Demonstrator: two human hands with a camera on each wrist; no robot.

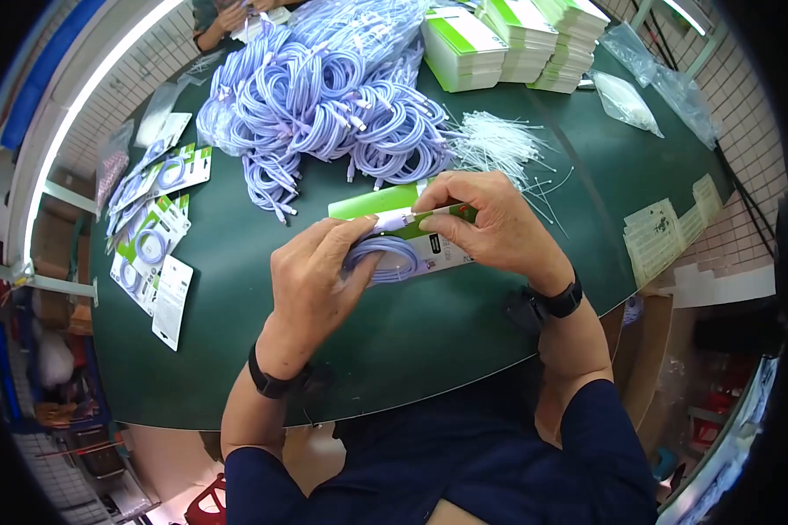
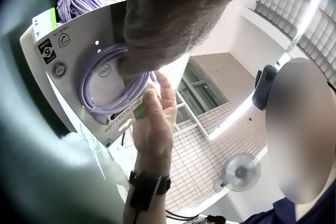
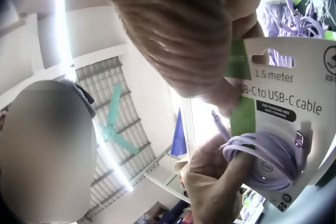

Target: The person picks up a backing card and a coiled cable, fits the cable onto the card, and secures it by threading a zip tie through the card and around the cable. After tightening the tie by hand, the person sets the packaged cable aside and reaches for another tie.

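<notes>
A purple coiled USB-C cable (image 1: 392, 260) lies against a white and green packaging card (image 3: 281, 82), printed "USB-C to USB-C cable". My left hand (image 1: 313, 269) grips the coil and the card from the left, thumb and fingers curled round them. From the other side, my right hand (image 1: 486, 223) pinches at the card's upper part, thumb and index finger close to a cable plug. One plug (image 3: 299, 140) shows against the card's face in the right wrist view; another cable end (image 3: 219, 123) sticks out beside the left hand. The right fingertips are partly hidden.
A large heap of purple cables (image 1: 324, 105) lies ahead, with white ties (image 1: 499, 144) to its right. Stacks of green and white cards (image 1: 468, 52) stand behind. Carded cables (image 1: 153, 245) are piled at left. Another person's hands (image 1: 230, 17) show at the far side.
</notes>
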